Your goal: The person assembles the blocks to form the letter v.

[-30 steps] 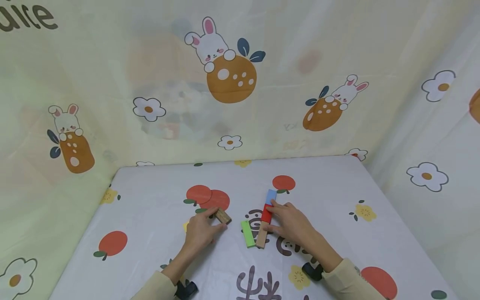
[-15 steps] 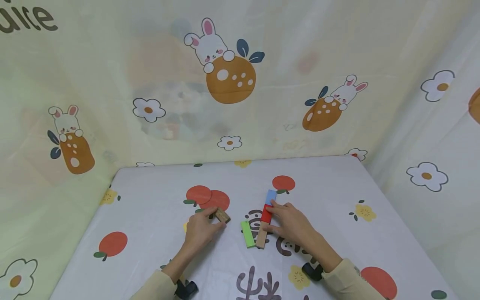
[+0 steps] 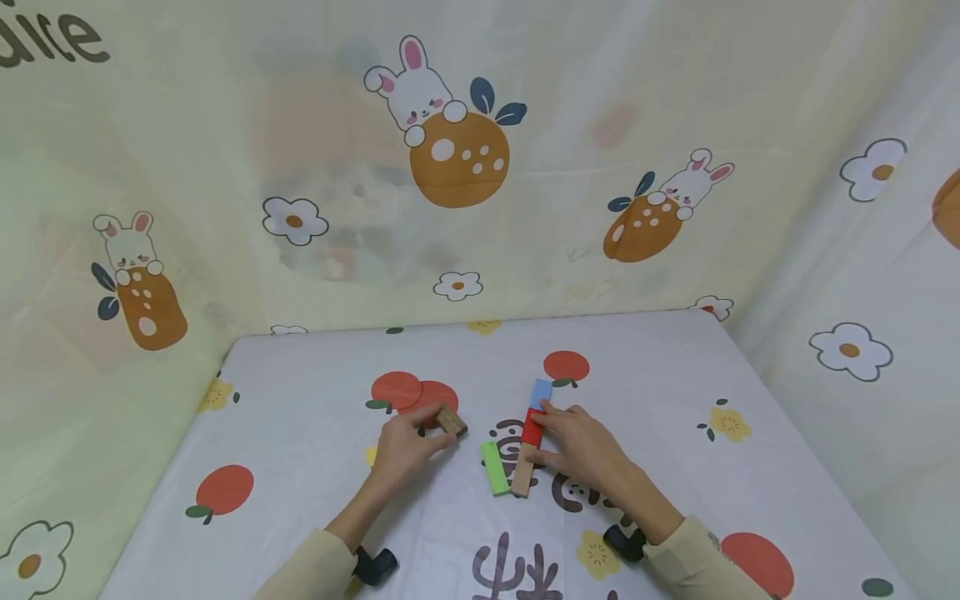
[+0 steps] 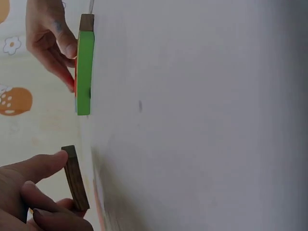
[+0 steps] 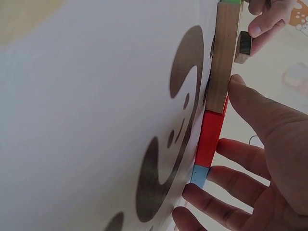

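Note:
Thumb and fingers of my left hand [image 3: 405, 450] pinch a dark brown wooden block [image 3: 452, 421]. In the left wrist view this brown block [image 4: 76, 180] is held by its two ends, tilted and apart from the others. A blue block [image 3: 541, 392], a red block [image 3: 532, 428] and a light wood block [image 3: 522, 475] lie end to end in a line on the cloth. My right hand [image 3: 588, 446] rests along the line's right side, its thumb touching the light wood block and fingers on the red and blue ones. A green block [image 3: 495, 468] slants beside the light wood block's near end.
A white cloth [image 3: 300, 467] printed with fruit, flowers and dark lettering covers the table. Printed curtains [image 3: 570, 67] hang behind and at both sides. Black wrist devices [image 3: 625, 543] sit by both cuffs.
My left hand has shifted slightly up and right, turning the brown block to a steeper slant. The right hand and the blocks on the cloth stay put.

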`<act>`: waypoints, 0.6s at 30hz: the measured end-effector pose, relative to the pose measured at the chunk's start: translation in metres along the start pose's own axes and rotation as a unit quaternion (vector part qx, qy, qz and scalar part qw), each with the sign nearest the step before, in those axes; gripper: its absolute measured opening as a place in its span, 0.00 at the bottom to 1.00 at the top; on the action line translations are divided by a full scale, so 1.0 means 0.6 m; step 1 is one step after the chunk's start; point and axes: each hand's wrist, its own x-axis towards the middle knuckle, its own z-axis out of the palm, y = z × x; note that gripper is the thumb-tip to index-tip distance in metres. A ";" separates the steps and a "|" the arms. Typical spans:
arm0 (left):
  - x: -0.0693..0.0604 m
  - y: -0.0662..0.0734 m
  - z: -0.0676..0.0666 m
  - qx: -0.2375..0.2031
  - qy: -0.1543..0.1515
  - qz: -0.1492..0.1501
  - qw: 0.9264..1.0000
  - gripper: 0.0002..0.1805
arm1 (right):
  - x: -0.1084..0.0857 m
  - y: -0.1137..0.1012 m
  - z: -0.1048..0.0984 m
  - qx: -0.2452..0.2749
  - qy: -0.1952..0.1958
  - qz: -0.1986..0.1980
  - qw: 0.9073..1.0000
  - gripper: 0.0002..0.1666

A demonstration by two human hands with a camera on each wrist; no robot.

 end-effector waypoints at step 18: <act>0.016 0.007 0.007 -0.037 -0.058 0.001 0.998 0.31 | 0.000 0.000 0.002 0.000 0.001 -0.005 1.000 0.41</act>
